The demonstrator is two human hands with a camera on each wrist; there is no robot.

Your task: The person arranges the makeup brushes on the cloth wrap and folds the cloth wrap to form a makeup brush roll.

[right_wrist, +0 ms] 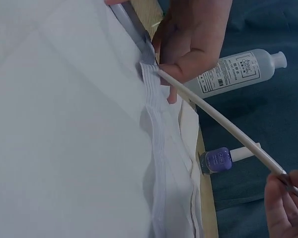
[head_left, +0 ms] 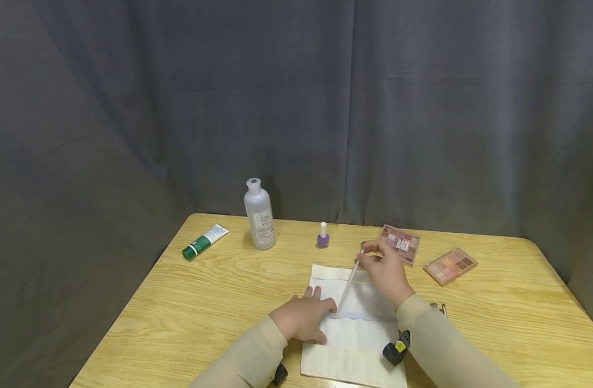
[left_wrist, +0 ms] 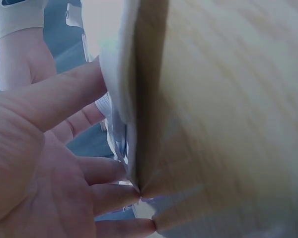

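On the wooden table (head_left: 189, 302), we see our left hand (head_left: 303, 318) pressing flat the cream cloth pouch (head_left: 359, 345), fingers straight. Our right hand (head_left: 385, 269) pinches one thin white stick (head_left: 348, 283), its tip entering the pouch's mouth. Behind stand two eyeshadow palettes (head_left: 450, 265), one clear plastic bottle (head_left: 259, 214), one purple nail-polish bottle (head_left: 322, 235) and one green tube (head_left: 205, 241).

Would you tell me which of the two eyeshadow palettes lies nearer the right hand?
The palette lettered "BACK", just behind the right hand; the plain palette lies farther right.

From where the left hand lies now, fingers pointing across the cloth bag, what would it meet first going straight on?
Probably the white stick, whose lower end sits at the bag's opening just past the left hand; beyond it comes the right hand.
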